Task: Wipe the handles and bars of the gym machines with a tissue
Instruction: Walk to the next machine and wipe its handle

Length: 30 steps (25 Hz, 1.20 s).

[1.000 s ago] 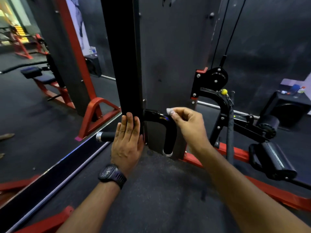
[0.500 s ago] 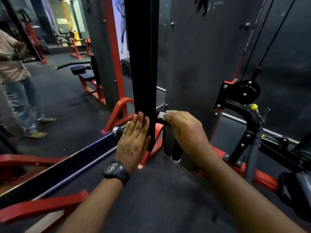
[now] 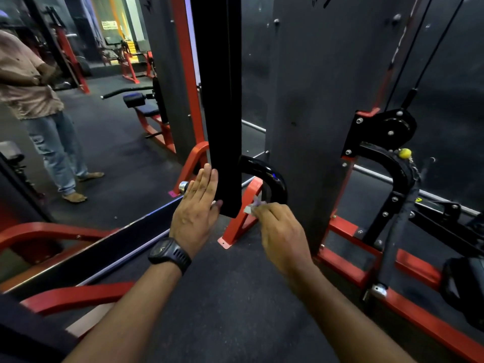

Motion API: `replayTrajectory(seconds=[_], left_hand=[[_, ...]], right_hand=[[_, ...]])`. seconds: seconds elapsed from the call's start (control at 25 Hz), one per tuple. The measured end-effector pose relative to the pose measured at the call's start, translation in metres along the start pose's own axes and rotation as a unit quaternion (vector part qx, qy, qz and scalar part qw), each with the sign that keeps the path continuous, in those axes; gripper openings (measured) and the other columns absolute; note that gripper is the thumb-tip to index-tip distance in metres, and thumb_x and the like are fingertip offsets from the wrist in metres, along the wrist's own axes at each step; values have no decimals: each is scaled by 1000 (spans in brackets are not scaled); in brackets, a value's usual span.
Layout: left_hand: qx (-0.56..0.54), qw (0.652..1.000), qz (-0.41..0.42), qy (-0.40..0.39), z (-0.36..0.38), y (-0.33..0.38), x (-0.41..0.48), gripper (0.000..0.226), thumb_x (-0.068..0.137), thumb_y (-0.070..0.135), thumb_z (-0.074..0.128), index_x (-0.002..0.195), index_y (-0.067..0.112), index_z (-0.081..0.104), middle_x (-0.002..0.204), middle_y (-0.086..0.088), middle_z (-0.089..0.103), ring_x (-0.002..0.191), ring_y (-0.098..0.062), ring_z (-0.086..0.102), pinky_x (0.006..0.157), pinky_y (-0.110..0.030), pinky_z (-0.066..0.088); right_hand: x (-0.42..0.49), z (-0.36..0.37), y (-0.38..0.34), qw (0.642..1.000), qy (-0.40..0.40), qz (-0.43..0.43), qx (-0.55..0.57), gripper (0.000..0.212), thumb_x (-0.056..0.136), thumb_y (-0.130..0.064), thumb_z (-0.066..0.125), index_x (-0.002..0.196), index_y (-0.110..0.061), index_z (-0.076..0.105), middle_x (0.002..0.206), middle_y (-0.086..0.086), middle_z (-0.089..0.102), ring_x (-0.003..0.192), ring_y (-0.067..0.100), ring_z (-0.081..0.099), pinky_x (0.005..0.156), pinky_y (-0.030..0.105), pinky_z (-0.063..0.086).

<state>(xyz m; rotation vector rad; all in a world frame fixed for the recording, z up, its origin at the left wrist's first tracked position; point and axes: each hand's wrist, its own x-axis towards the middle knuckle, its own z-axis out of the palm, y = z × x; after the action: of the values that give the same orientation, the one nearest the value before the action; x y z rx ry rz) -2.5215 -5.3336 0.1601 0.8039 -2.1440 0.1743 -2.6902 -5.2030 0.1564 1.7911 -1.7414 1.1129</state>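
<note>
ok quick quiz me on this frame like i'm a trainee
1. Which hand pinches the crumpled white tissue? A: left hand. B: right hand.
2. True or false: the left hand's straight fingers rest against the black upright post.
3. What colour is the small ball beside the black pulley bracket?
Key: 1 B. 2 true. 3 yellow.
</note>
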Motion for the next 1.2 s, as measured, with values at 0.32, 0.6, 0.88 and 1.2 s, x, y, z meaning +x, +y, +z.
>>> replayTrajectory(seconds=[0.32,0.6,0.88,1.2], left_hand=[[-20,1000,-23,6,-46,-67,-38,42,97,19,54,136,4,56,146,-9,51,136,-20,47,116,-32,33],[-73,996,28,-38,-36,-128,-55,34,96,19,59,128,7,65,134,-6,62,129,-18,55,104,-42,47],[-87,991,98,-8,-12,-152,-38,28,95,14,66,120,3,69,130,-7,64,124,-16,59,99,-37,51],[-177,973,146,15,6,-168,-15,18,89,3,72,106,-2,74,118,-9,70,116,-20,64,89,-43,56]], right_hand=[[18,60,-97,986,-18,55,154,20,97,-12,61,115,-15,70,113,-4,67,100,12,67,82,31,56],[14,98,-152,985,32,155,72,32,88,-5,61,117,-15,71,115,-5,65,95,16,61,70,31,58],[16,121,-135,987,74,140,12,29,84,1,74,111,-8,74,112,1,70,90,17,56,85,19,47],[26,134,-131,983,82,163,5,23,90,0,67,112,-4,72,112,8,68,95,20,62,93,19,47]])
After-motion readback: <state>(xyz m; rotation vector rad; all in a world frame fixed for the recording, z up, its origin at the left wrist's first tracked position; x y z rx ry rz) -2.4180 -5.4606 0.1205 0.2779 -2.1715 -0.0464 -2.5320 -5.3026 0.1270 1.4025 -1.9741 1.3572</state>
